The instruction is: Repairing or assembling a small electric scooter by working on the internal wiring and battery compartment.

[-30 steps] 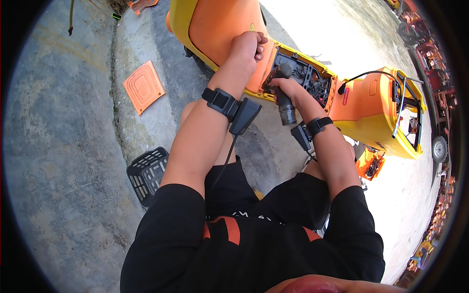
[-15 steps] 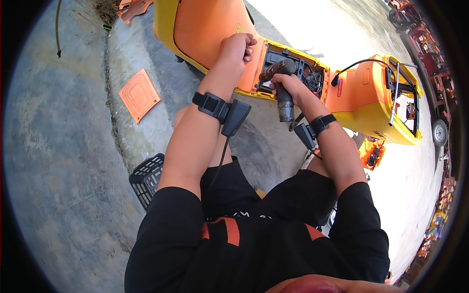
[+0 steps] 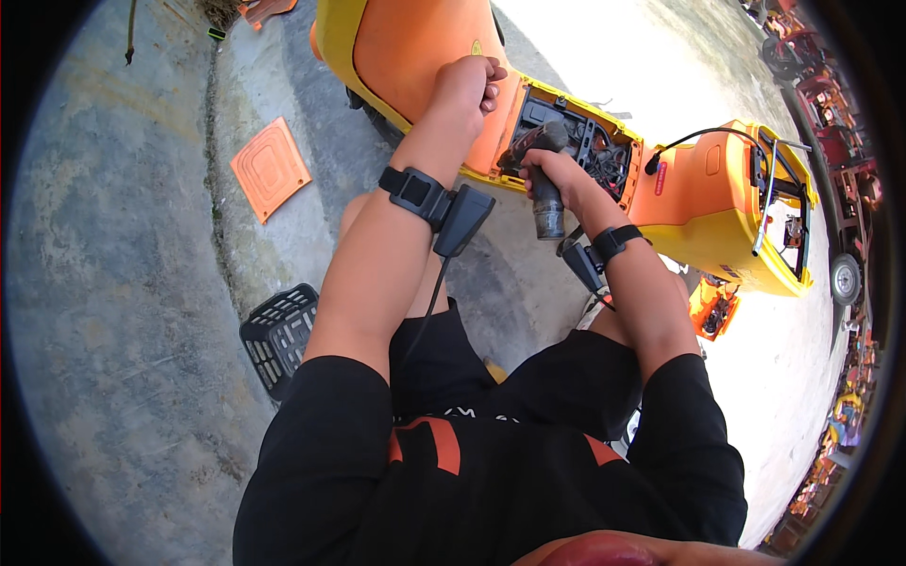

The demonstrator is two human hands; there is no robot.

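1. We are gripping a dark cordless power driver (image 3: 545,184) in our right hand (image 3: 552,170), fingers wrapped fully around its handle, its nose pointing into the open compartment (image 3: 585,146) of the orange and yellow scooter body (image 3: 425,57).
2. We are resting our left hand (image 3: 469,85) as a closed fist against the orange panel just left of that compartment; whether the fingers are pinching anything small we cannot tell, since they are curled inward.
3. The driver is sitting at the compartment's lower left edge, with its battery end hanging down toward the concrete floor (image 3: 123,283).
4. We are judging the driver as fairly heavy and rigid, bottom-weighted by its battery, so the handle just under the head looks like the sound place to hold it.
5. The plastic bodywork probably flexes and scratches easily, and the dark wiring and parts inside the compartment look delicate.
6. Lying on the floor to our left are a loose orange cover plate (image 3: 270,168) and, nearer our knee, a black plastic basket (image 3: 280,332).
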